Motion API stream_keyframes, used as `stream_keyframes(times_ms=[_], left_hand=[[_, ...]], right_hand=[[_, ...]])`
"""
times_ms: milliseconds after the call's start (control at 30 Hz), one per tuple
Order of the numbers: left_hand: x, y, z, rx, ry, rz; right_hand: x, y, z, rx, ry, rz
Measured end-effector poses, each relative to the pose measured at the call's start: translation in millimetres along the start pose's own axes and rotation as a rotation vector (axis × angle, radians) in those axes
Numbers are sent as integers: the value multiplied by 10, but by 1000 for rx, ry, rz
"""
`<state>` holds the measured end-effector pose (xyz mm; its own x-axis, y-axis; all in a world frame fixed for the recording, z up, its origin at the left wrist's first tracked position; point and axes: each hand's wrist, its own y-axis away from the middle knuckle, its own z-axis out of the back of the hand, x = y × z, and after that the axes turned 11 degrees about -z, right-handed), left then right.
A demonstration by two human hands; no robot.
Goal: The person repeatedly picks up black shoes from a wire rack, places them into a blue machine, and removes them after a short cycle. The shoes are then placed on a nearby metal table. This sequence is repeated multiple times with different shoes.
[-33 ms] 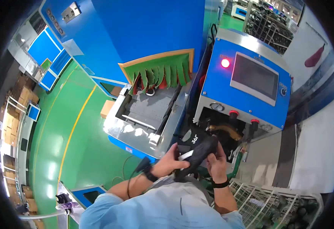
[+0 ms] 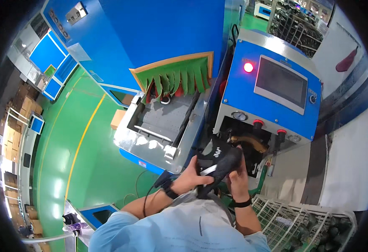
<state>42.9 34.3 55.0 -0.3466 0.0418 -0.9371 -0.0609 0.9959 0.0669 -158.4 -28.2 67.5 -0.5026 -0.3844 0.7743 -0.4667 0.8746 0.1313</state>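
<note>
At the left, a green floor (image 2: 91, 164) is stretching away, with a yellow line curving along it. Next, a metal-framed conveyor (image 2: 163, 119) is sitting before me, running under a green strip curtain (image 2: 175, 80) in a blue machine.

At lower centre, just beyond my shirt, my left hand (image 2: 190, 178) is clamping the left side of a black shoe upper (image 2: 226, 166); my thumb is lying across its near face, by a white stripe, and my fingers are curling behind. The upper is hanging in the air between my palms, tilted, showing white lettering and a grey patch. I am judging it light and pliable, more likely to crease than break, its cloth-like surface probably giving fair grip. The side edges are seeming the best hold, with thumbs in front. Whether anything stiff is filling it, I cannot tell.

My right hand (image 2: 238, 180) is closing on the right edge, its far fingertips partly hiding.

Further right, a blue control box (image 2: 272, 90) is showing a glowing red light (image 2: 248, 67), and below, a wire basket (image 2: 272, 214) is holding dark items.
</note>
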Motion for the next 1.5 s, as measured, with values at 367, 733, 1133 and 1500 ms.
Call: stream_keyframes(times_ms=[367, 733, 1133, 1500], left_hand=[[30, -370, -571, 115, -684, 165], [707, -202, -610, 578, -684, -130], [342, -289, -61, 390, -635, 427], [652, -257, 148, 453, -727, 279]], right_hand=[[217, 297, 48, -459, 805, 206], [-14, 928, 595, -557, 675, -82], [394, 261, 810, -656, 572, -109], [78, -601, 897, -653, 1772, -353]])
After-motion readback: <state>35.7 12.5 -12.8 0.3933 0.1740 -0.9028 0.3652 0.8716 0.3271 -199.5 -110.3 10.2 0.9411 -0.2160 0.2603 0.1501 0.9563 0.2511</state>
